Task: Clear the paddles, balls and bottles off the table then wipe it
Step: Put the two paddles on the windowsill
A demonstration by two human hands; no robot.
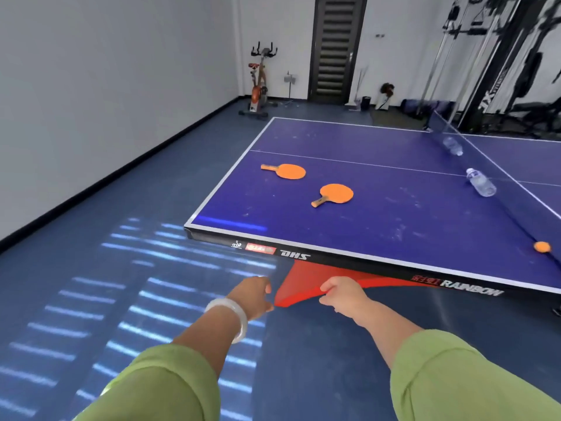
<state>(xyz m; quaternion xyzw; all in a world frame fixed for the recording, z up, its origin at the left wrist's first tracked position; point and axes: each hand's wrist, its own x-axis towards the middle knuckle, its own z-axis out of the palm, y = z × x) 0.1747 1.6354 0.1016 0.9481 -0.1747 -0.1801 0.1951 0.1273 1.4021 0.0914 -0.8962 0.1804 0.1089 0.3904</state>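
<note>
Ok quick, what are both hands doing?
Left hand: pinching a thin red sheet, cloth or bag.
Right hand: pinching the same sheet's other edge.

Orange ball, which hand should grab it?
Probably the right hand: the orange ball lies far right, well past the left hand. Both hands pinch the red cloth, so it must let go.

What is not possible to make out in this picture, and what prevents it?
- Head view: far bottle is blurred at the net; its contents are unreadable.
- Head view: table is cut by the right edge; its far half is mostly unseen.
- Head view: red cloth, pinched by left hand and right hand, runs under the table rim; its extent is hidden.
</note>
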